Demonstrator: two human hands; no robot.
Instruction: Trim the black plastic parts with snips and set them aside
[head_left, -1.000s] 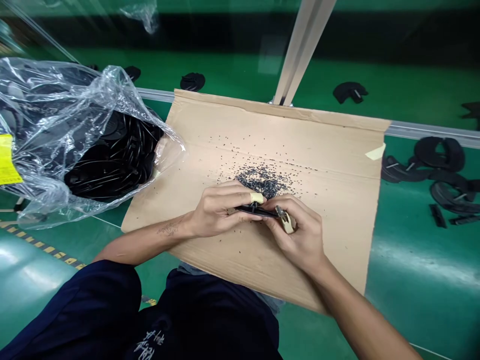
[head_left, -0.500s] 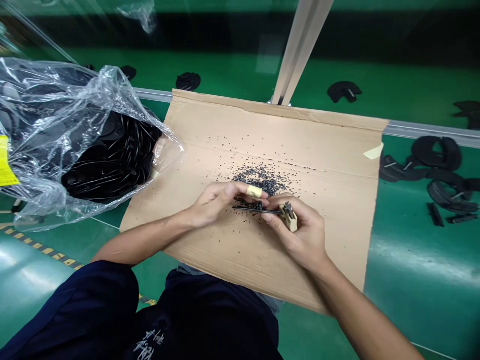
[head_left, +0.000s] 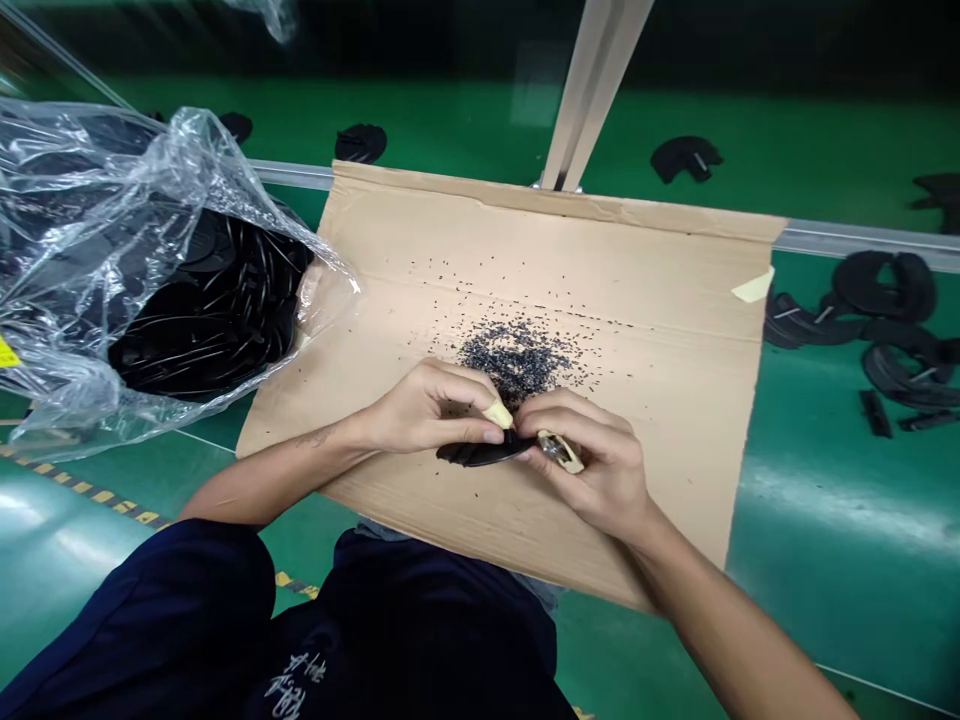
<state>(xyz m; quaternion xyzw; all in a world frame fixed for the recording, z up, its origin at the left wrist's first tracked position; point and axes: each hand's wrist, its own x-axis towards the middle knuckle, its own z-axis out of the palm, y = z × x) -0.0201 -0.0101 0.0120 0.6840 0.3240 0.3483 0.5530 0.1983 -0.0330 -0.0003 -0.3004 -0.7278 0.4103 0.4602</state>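
The left hand's grip [head_left: 427, 412] is closed around a black curved moulded piece [head_left: 480, 454], pinching it between thumb and fingers, with a beige finger cot [head_left: 497, 414] on one fingertip. The right hand's grip [head_left: 600, 462] is also closed, its fingers wrapped around a small metal-tipped tool [head_left: 559, 452] with a beige-wrapped body. The tool's tip sits at the end of the black piece, touching it or just beside it; the fingers hide the exact contact.

The black piece is held just above a flattened cardboard sheet [head_left: 570, 260], near its lower middle. A loose heap of black granules [head_left: 517, 360] lies on the cardboard just beyond the hands, with more specks scattered around it. A strip of masking tape [head_left: 753, 287] sits at the sheet's right edge.

To the left, a clear plastic bag [head_left: 154, 170] holds stacked black pieces [head_left: 202, 335] and overlaps the cardboard's edge. Loose black pieces [head_left: 885, 285] lie on the green floor [head_left: 840, 500] to the right, beyond the cardboard. A metal rail [head_left: 847, 238] runs behind the sheet, and an upright beam [head_left: 592, 90] rises beyond it. Dark trousers [head_left: 442, 630] fill the bottom of the view.
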